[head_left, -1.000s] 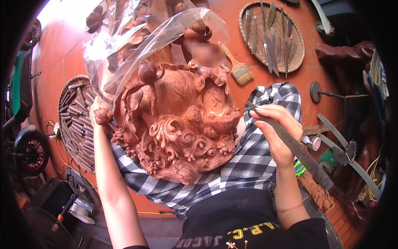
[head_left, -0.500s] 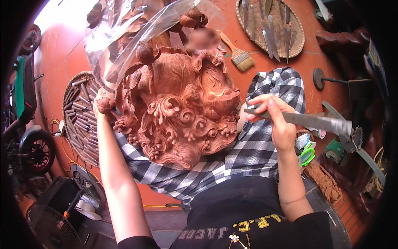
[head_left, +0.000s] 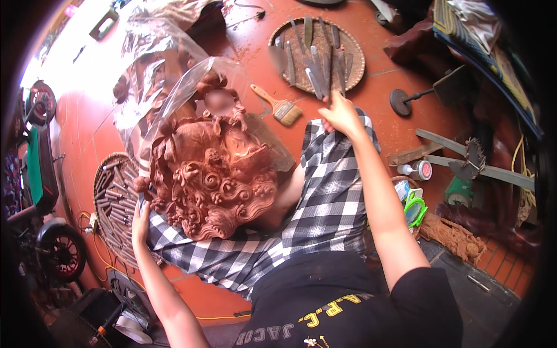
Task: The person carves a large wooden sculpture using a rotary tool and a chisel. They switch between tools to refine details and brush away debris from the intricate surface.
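Observation:
A reddish-brown wood carving [head_left: 214, 174], dense with curls and buds, leans on my checked trousers, its upper left partly under clear plastic film [head_left: 174, 95]. My left hand [head_left: 140, 223] is at its left edge, thumb and fingers pointing up and closed by its side; the fingertips show only in part. Stretched forward, my right hand [head_left: 341, 116] is closed round the near end of a long flat file [head_left: 328, 75]. That file reaches over a round woven tray [head_left: 360, 61] on which several files and blades lie.
A flat paintbrush [head_left: 284, 110] lies between carving and tray. Left of me stands a basket [head_left: 97, 200] of many cylindrical tool handles. A scooter wheel [head_left: 61, 249] is farther left. On the right are a round-lidded jar [head_left: 422, 170], a green-rimmed item [head_left: 415, 211] and a toothed disc [head_left: 473, 156].
My right hand has carried the file from beside the carving forward to the woven tray. My left hand sits slightly lower along the carving's edge, and the view has shifted rightward.

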### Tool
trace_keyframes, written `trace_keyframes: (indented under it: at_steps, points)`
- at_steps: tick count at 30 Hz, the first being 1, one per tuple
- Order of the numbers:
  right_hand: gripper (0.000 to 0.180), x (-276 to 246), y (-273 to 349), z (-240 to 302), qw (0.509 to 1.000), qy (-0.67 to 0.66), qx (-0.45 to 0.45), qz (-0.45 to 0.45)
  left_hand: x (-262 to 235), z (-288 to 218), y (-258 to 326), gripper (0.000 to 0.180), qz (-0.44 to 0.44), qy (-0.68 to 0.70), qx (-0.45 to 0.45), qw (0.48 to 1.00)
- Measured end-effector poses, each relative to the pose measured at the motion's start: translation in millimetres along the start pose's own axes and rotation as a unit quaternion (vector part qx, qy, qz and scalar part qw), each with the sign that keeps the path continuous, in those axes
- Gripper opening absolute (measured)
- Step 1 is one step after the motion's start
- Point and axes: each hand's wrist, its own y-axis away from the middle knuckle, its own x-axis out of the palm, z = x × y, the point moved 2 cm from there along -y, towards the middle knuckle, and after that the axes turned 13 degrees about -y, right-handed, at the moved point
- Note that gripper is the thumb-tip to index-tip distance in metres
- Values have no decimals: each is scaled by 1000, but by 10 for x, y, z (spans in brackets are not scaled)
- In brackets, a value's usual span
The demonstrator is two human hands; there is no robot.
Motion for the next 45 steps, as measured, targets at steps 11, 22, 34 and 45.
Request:
trace_keyframes:
  at_steps: [11,22,34,45]
  points:
    - [39,525,-1262,-548,961,257,-84,-51,118,-782,505,66,-165,-253,-197,933]
    - [47,486,-1096,-737,984,160,15,-79,103,-850,465,56,-175,-257,-212,927]
    - [29,356,-653,-757,994,20,-47,-91,150,-754,480,60,-187,-243,-215,927]
    - [24,333,-557,-652,997,-20,-65,-36,193,-967,498,79,-124,-273,-190,935]
